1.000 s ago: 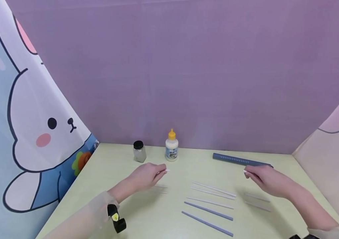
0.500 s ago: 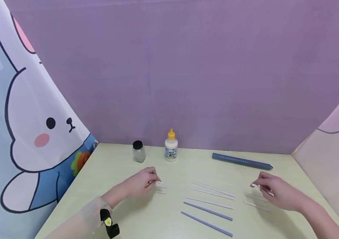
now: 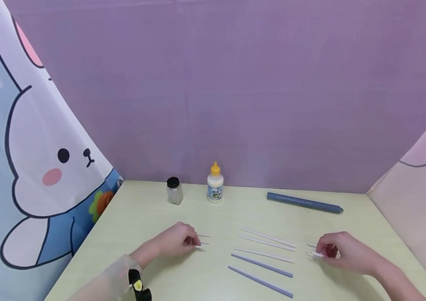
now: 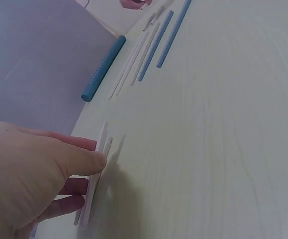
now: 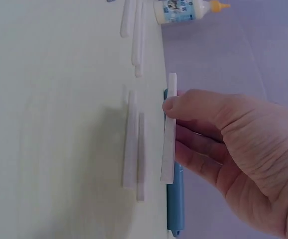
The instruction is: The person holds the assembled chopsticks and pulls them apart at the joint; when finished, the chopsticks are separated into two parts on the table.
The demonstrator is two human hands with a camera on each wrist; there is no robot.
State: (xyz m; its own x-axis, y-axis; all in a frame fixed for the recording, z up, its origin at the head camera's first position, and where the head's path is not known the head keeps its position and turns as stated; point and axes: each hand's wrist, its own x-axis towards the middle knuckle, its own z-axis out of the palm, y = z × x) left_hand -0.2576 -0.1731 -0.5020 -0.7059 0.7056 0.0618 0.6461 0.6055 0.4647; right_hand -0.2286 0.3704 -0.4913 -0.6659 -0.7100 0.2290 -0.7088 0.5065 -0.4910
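Where your left hand (image 4: 29,174) pinches: one short white stick (image 4: 90,199); contact with the tabletop (image 4: 223,149), can't tell.
Right hand (image 5: 238,144): pinches its own white stick (image 5: 168,132) near two lying white sticks (image 5: 130,139).
Handling (judgement): if setting down, keep both level, parallel, clear of neighbours.
Hidden: outer ends of left-side lying sticks (image 3: 204,235), behind that hand.
Too small: print on dark blue tube (image 3: 305,202).

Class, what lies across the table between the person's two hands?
In the head view, three long white sticks and two blue sticks lie between the left hand and right hand; short white sticks show beside each hand.
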